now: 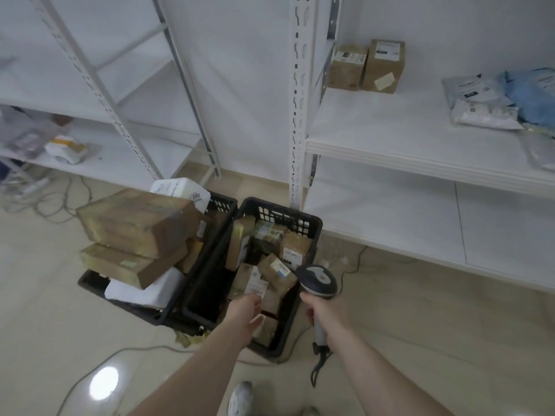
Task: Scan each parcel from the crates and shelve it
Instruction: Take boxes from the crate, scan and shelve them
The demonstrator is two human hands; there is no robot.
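Cardboard parcels being fished out of the right-hand crate, scanner at the ready

A small taped box with a white label (251,283) in the right black crate (312,226) is being reached for by the left hand (244,313), fingers curled at its lower end, though whether it's properly gripped can't be told. The handheld barcode scanner (319,280) is held in the right hand (326,310), fingers wrapped round the handle. Those little boxes look stiff and probably light, so pinching across the short sides should do, label kept facing up. Two crates are counted on the floor, the left crate (222,202) piled with bigger cartons. Two brown boxes (368,66) are already sitting on the white shelf (390,136), next to a few soft mailer bags (483,103).
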